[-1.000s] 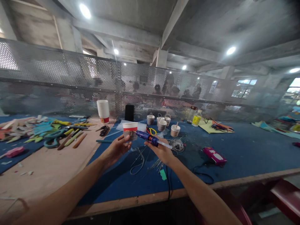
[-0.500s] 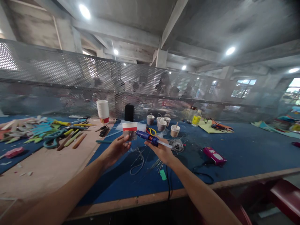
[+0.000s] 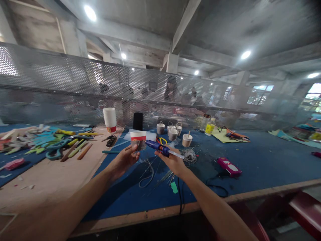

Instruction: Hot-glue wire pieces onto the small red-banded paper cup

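Dim hall, glaring round ceiling lamps (image 3: 89, 12), bright windows (image 3: 259, 93), edges bent and soft.

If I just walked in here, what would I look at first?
Probably the two hands in the middle: the left hand holds a paper cup with a red band, and the right hand points a blue glue gun at it. Next, the bright craft scraps and scissors piled far left, and the pink tool lying right on the blue table.
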A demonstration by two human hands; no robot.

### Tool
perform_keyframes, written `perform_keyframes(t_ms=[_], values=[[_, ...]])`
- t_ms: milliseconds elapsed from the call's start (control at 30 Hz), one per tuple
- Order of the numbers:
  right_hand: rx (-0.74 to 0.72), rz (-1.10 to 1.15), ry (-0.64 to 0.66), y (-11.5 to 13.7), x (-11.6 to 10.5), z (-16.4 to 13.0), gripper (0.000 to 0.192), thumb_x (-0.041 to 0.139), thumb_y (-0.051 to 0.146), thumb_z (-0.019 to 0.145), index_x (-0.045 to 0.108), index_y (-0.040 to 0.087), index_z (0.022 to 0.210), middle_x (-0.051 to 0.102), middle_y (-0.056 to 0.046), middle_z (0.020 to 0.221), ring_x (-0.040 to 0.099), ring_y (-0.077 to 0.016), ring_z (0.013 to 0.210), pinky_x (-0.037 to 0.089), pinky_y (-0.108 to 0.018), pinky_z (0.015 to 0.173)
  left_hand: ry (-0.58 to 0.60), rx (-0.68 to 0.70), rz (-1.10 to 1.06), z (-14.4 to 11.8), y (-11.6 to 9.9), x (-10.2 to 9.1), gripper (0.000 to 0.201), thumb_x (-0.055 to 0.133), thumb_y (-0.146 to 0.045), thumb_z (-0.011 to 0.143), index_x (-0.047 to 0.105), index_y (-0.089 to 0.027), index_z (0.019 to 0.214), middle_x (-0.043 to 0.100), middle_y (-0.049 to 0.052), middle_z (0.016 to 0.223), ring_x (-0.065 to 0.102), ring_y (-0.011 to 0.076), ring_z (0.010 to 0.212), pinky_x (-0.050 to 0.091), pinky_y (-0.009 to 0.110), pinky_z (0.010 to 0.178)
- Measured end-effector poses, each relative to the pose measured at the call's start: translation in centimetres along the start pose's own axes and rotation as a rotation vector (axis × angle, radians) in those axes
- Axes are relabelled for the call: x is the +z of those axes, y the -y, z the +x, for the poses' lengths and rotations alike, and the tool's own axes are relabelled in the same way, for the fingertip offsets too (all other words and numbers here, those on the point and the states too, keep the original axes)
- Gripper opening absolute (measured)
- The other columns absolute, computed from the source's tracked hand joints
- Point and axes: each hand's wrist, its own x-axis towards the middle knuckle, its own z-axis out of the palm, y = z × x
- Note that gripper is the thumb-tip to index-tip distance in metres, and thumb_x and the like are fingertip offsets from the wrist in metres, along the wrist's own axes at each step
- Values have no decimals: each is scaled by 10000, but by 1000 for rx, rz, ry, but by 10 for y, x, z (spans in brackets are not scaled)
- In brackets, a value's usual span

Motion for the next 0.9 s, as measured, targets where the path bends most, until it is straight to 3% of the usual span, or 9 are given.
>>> perform_keyframes(t_ms=[667, 900], values=[[54, 15, -26, 2, -2, 2, 320, 650, 514, 909, 692, 198, 892, 686, -24, 733, 619, -191, 652, 437, -278, 592, -19, -38, -34, 0, -2, -5, 136, 703, -46, 851, 706, -136, 952, 720, 19, 717, 701, 118, 599, 582, 174, 577], [46, 1, -36, 1, -2, 2, 333, 641, 528, 908, 685, 199, 887, 675, -22, 703, 600, -186, 630, 436, -278, 574, -12, -50, -45, 0, -2, -8, 168, 703, -59, 856, 704, -137, 1005, 740, 40, 783, 703, 119, 606, 595, 176, 579]])
